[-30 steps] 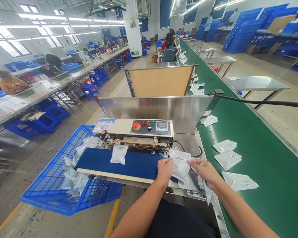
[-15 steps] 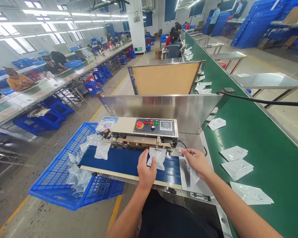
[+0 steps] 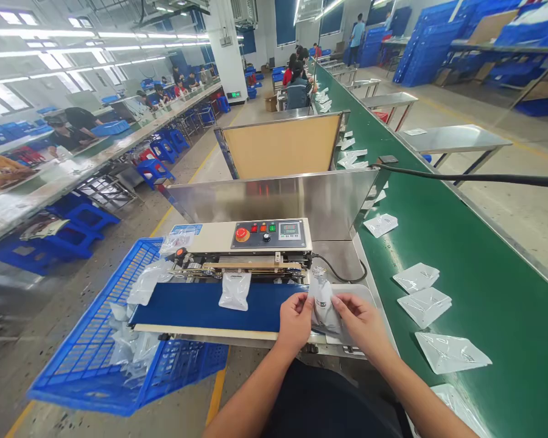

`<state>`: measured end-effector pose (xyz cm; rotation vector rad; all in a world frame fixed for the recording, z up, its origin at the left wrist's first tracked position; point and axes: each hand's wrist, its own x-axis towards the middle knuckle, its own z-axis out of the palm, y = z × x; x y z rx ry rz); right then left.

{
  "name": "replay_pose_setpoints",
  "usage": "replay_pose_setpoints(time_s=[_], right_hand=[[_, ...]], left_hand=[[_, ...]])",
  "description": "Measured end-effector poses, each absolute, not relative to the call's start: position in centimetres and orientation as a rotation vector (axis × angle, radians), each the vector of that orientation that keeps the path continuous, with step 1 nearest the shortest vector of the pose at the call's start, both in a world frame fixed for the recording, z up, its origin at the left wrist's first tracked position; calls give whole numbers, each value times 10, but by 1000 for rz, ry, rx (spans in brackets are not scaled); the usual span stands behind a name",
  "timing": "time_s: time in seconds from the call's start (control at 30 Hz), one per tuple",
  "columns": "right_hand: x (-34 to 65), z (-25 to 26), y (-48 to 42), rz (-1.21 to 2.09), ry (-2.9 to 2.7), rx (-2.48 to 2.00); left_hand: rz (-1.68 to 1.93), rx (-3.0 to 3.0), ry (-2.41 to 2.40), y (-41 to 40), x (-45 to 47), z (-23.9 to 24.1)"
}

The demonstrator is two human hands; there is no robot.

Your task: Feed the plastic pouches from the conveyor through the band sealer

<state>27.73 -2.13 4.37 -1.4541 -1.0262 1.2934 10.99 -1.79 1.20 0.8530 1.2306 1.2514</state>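
Between my two hands is a white plastic pouch [image 3: 325, 307] with dark print, held upright at the right end of a sealing machine [image 3: 223, 236]. My left hand [image 3: 296, 322] pinches its left edge. My right hand [image 3: 361, 321] pinches the right edge. Farther left, another pouch [image 3: 235, 291] hangs from the machine's sealing strip over the blue belt [image 3: 187, 310]. One more pouch [image 3: 148, 281] is at the belt's left end, above the blue crate [image 3: 86, 353].
Several pouches [image 3: 422, 307] lie on the green conveyor [image 3: 475, 267] at my right. A steel panel [image 3: 265, 198] stands behind the machine. A black cable [image 3: 475, 177] crosses over the conveyor. Co-workers [image 3: 296, 88] sit farther along the line.
My left hand has left the pouch on the blue belt and moved right to the pouch in my right hand. The belt pouch has travelled left, and the view has shifted.
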Motion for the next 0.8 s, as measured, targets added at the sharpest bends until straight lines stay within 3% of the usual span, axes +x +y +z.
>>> replay_pose_setpoints(time_s=[0.17, 0.37, 0.57, 0.67, 0.8], right_hand=[[290, 26, -19, 1244, -1079, -1553], [282, 3, 24, 1321, -787, -1673], [241, 14, 56, 1439, -856, -1629], [260, 19, 22, 1362, -925, -1600], [327, -11, -94, 997, -952, -1847]], left_hand=[[1157, 845, 1323, -12, 122, -3], [1151, 403, 1511, 27, 114, -24], [1233, 398, 1503, 39, 68, -22], [1308, 541, 1598, 23, 35, -20], [1494, 728, 1805, -10, 0, -14]])
